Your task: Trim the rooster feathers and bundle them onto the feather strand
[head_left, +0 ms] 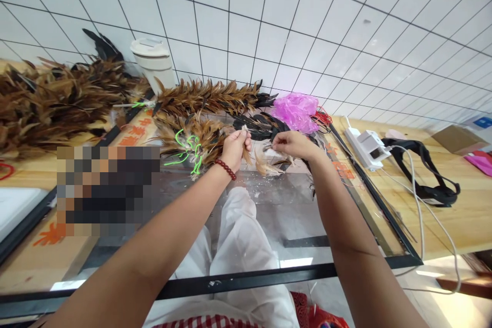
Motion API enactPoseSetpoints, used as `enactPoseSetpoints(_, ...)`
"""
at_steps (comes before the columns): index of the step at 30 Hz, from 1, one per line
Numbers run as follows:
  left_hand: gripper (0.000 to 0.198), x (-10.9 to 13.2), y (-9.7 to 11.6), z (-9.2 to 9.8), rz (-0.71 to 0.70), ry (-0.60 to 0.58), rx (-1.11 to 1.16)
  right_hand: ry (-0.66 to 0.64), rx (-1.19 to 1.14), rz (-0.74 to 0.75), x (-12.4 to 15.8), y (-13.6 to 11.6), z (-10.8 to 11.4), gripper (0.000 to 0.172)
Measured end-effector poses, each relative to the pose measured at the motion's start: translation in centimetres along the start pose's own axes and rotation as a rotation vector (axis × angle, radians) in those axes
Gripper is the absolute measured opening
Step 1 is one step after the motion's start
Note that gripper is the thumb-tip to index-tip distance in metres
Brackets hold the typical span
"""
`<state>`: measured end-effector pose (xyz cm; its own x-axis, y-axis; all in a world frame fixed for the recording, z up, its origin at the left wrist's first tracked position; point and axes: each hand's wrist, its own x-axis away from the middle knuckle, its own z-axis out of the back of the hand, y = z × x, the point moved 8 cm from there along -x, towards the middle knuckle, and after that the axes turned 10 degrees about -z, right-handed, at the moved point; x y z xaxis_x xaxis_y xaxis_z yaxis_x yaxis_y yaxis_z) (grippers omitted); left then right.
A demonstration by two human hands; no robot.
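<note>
My left hand (236, 147), with a dark red bead bracelet at its wrist, is closed in a pinch on a light brown feather that hangs below its fingers. To its right, my right hand (288, 143) has its fingers pressed together at the loose feathers; what they hold is too small to make out. Pale loose feathers (267, 165) lie between and below the hands on the glass tabletop. Black feathers (257, 125) lie just behind them. A brown feather bundle (192, 138) with bright green string (196, 151) is left of my left hand.
A long brown feather strand (211, 97) lies at the back, beside a white lidded cup (154, 64). Thick brown feathers (49, 102) fill the left. Behind my right hand is a pink plastic bag (295, 111). A power strip (361, 146) and black strap (426, 169) are at right.
</note>
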<state>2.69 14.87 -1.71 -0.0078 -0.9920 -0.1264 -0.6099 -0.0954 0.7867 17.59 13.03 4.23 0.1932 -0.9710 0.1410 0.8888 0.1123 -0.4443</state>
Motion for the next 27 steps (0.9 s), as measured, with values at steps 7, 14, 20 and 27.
enactPoseSetpoints(7,0.025,0.0,0.0,0.1,0.006,-0.002,-0.005,0.048,-0.247,0.021,1.3,0.9,3.0,0.029)
enactPoseSetpoints(14,0.026,-0.1,-0.1,0.2,0.010,0.003,-0.024,0.064,0.088,-0.146,1.7,2.1,3.3,0.019)
enactPoseSetpoints(20,0.026,-0.1,-0.1,0.2,0.017,0.003,-0.021,0.062,0.191,-0.175,-0.3,1.1,-0.4,0.019)
enactPoseSetpoints(27,0.026,0.0,-0.1,0.1,0.000,0.002,-0.020,0.011,-0.185,-0.084,-1.1,0.5,-1.4,0.012)
